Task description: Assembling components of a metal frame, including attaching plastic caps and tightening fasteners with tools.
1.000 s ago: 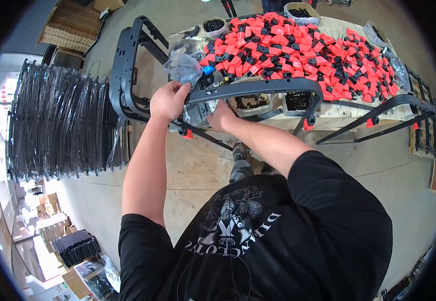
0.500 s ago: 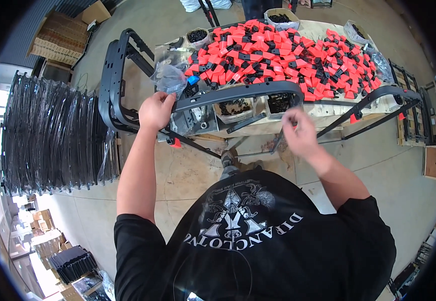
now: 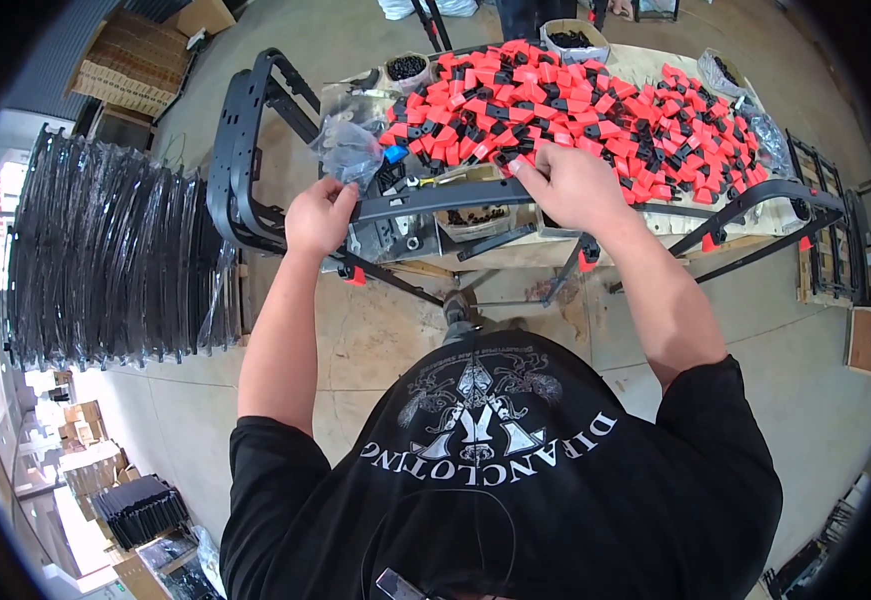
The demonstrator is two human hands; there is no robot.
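Observation:
Fingers wrapped over its front rail, my left hand [image 3: 319, 218] grips a black metal frame [image 3: 425, 203] lying along the table's near edge. My right hand [image 3: 577, 190] is above the same rail, to the right of the left hand. Its fingers are curled, and the fingertips reach the near side of a big heap of red and black plastic pieces [image 3: 525, 100]. What they hold, if anything, is hidden. Beside my left hand lie a clear plastic bag [image 3: 348, 150] and a small blue item [image 3: 395, 153].
More black frames [image 3: 235, 150] stand at the left end of the table, and another [image 3: 755, 200] at the right. Bins of small black parts [image 3: 407, 68] sit around the heap. A wrapped stack of black frames [image 3: 105, 250] stands on the floor at left.
My right hand has moved left and away from me, from beside the frame's bent corner to over the rail near the heap. My left hand keeps its place on the rail.

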